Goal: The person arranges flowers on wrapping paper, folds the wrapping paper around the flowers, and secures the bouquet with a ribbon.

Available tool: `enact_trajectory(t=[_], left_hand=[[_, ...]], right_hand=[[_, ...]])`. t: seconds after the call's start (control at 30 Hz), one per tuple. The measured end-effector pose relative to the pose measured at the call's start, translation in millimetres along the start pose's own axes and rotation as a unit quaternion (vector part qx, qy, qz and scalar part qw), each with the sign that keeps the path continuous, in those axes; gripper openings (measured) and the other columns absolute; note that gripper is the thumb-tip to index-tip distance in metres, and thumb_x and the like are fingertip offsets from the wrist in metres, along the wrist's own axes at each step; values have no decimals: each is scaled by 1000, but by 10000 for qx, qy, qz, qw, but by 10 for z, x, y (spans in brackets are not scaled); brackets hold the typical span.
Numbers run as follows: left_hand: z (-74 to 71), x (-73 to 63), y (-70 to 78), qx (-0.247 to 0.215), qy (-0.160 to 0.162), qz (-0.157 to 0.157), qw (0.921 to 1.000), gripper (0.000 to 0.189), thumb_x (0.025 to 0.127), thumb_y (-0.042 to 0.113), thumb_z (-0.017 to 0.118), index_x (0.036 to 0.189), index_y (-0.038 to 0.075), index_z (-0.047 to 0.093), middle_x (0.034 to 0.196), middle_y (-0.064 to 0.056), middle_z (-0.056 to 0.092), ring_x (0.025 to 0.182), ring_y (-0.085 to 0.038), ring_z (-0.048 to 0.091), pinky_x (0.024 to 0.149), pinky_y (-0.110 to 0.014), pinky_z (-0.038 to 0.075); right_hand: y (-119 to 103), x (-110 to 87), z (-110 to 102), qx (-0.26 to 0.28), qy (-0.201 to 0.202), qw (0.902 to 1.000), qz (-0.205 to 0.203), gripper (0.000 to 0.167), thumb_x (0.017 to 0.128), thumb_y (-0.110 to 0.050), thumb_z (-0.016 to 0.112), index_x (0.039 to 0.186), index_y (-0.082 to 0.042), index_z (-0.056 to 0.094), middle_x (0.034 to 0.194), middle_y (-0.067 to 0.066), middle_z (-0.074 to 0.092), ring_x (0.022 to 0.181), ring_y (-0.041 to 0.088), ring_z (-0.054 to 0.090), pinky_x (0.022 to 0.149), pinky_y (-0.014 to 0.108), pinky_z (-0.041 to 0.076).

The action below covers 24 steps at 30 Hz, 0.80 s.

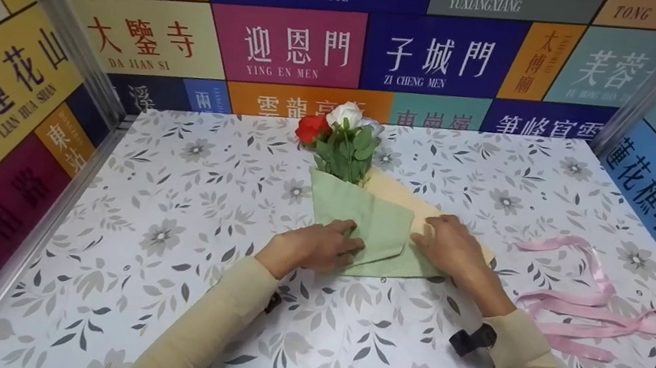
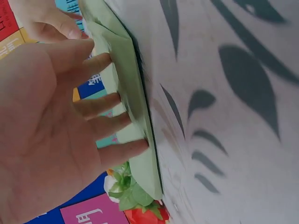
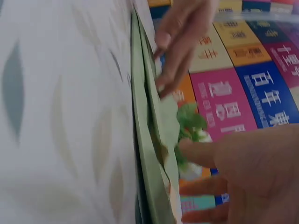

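Two hands work at the bouquet (image 1: pixel 345 156), neither clenched: the left hand (image 1: pixel 327 247) lays outstretched fingertips on the green paper (image 1: pixel 376 217), and the right hand (image 1: pixel 452 245) touches the cream paper (image 1: pixel 401 195) with extended fingers. Pale and matte, the green paper folds across itself in a slanting flap; the cream paper shows along its right side. From the top come leaves, a red flower (image 1: pixel 311 129) and a white flower (image 1: pixel 346 114) (a pale bluish one peeks out behind). Everything lies on the leaf-patterned table (image 1: pixel 166 301), pink ribbon (image 1: pixel 599 281) looped loosely to the right, lettered panels (image 1: pixel 294 44) beyond.
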<state>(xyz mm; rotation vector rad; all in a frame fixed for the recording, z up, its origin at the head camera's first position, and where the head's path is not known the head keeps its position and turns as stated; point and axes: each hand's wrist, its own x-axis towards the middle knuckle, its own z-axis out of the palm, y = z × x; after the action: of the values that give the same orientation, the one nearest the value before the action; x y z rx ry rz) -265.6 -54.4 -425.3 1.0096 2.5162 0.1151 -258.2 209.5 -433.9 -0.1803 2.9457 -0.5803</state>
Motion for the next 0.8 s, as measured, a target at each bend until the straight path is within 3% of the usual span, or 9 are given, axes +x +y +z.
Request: enact_trajectory(t=[0.07, 0.13, 0.27, 0.37, 0.47, 0.6, 0.7, 0.8], left_hand=[[9, 1, 11, 20, 1, 45, 10000, 46, 108, 34, 41, 153, 26, 41, 166, -18, 19, 151, -36, 29, 119, -52, 34], [17, 4, 28, 15, -58, -18, 10000, 48, 108, 35, 42, 155, 28, 38, 167, -18, 16, 152, -36, 27, 121, -51, 32], [19, 12, 54, 35, -61, -125, 9999, 49, 108, 36, 42, 156, 30, 36, 167, -19, 16, 153, -33, 24, 121, -50, 32], [10, 23, 65, -103, 169, -150, 9997, 44, 108, 35, 43, 151, 28, 45, 161, -20, 26, 147, -33, 35, 116, -49, 39], [7, 41, 80, -377, 520, -186, 9978, 38, 106, 32, 48, 142, 24, 57, 149, -20, 39, 130, -31, 48, 107, -45, 48], [17, 97, 122, -607, 958, -328, 9930, 31, 102, 30, 58, 130, 22, 69, 132, -16, 49, 112, -29, 52, 95, -45, 52], [39, 139, 165, -566, 1307, -421, 9889, 23, 99, 25, 63, 118, 21, 76, 121, -15, 55, 104, -31, 53, 87, -46, 54], [67, 166, 204, -256, 1540, -398, 9869, 21, 98, 20, 62, 112, 18, 78, 114, -16, 57, 99, -32, 54, 81, -45, 55]], right_hand=[[152, -47, -89, 76, 30, 9997, 237, 66, 97, -38, 61, 144, 5, 47, 141, 35, 45, 127, 54, 47, 104, 65, 41], [302, -100, -183, 128, -215, 9993, 292, 71, 94, -42, 65, 146, 3, 45, 139, 35, 46, 123, 52, 49, 102, 66, 41], [599, -187, -353, 180, -729, 9966, -331, 74, 87, -41, 75, 145, -2, 49, 134, 28, 54, 112, 39, 56, 95, 57, 47], [784, -236, -431, 29, -811, 9931, -848, 69, 86, -33, 78, 143, -3, 53, 138, 27, 55, 118, 40, 56, 98, 57, 47], [906, -293, -448, -113, -731, 9917, -1055, 62, 88, -28, 77, 142, -5, 55, 145, 26, 50, 131, 48, 49, 106, 65, 40], [971, -370, -403, -324, -459, 9918, -1146, 56, 86, -26, 78, 139, -15, 61, 149, 21, 48, 135, 50, 44, 107, 70, 35], [970, -412, -345, -404, -119, 9889, -1423, 56, 83, -22, 81, 136, -19, 64, 152, 17, 46, 136, 47, 44, 108, 66, 33], [956, -428, -295, -584, 367, 9778, -1981, 50, 79, -14, 84, 127, -20, 71, 148, 16, 51, 134, 43, 46, 105, 59, 33]])
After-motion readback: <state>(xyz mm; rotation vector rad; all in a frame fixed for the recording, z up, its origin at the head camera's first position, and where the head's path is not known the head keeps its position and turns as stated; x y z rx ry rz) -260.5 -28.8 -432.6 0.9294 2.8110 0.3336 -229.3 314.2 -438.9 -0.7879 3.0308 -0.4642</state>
